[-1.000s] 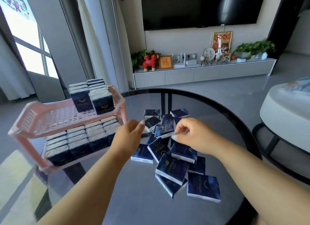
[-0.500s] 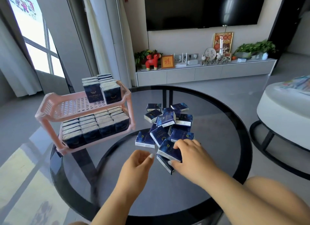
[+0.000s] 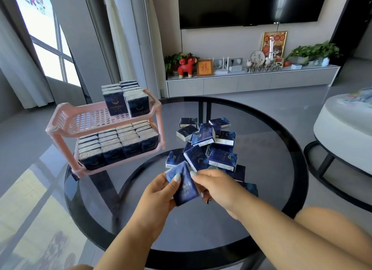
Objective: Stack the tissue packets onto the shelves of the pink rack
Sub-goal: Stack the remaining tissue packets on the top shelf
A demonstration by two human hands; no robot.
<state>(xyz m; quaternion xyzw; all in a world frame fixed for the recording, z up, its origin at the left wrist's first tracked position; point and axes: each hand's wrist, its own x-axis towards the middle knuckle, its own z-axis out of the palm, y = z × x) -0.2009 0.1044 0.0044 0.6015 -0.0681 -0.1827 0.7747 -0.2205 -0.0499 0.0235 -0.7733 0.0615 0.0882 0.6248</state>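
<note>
Both hands above the table (image 3: 141, 219): left hand (image 3: 156, 197) grips a tissue packet (image 3: 184, 186). Right hand (image 3: 219, 187) seems to pinch its edge. Pink rack (image 3: 66, 116) part-filled.

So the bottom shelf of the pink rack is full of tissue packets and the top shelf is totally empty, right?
Not quite. The head view shows the bottom shelf of the pink rack is full, but the top shelf is not empty: a few upright tissue packets stand at its right end, and the rest of it is bare.
</note>
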